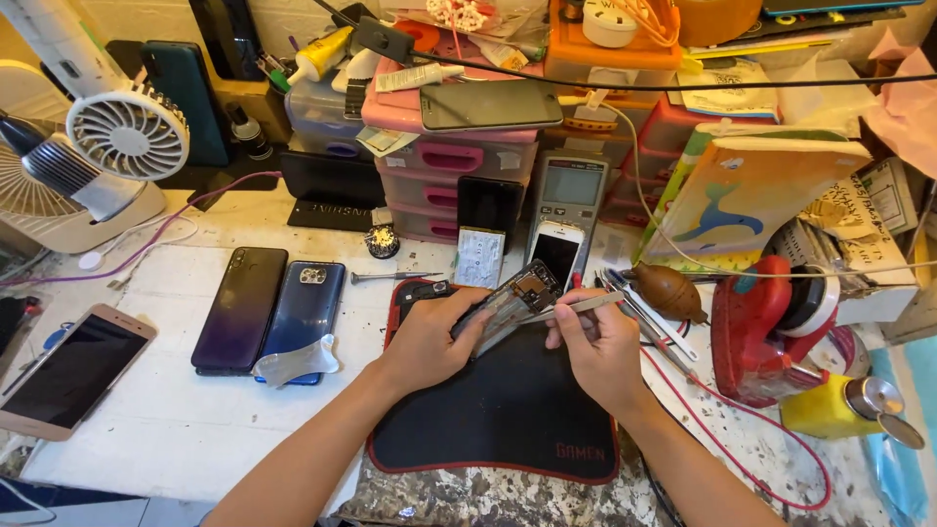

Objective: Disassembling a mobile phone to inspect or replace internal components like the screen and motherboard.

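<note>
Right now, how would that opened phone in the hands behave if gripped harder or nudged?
The opened phone probably stays stiff: it sits flat in the left hand. Likely fragile: its exposed insides face up where the right hand works with tweezers. It looks thin, so probably light.

From my feed the scene is bright and evenly lit, with soft light that seems to fall from above; colours are strong. The white painted desk [176,410] at lower left reads almost washed out. My hands [517,342] throw only faint, short shadows onto the black rubber work mat with red edging [508,410]. Dull reflections sit on the dark glossy phone [240,307] left of centre. The wide lens bends the frame edges, curving the white round desk fan [127,132] at upper left. Focus holds sharp at centre, softer in the corners.
</note>
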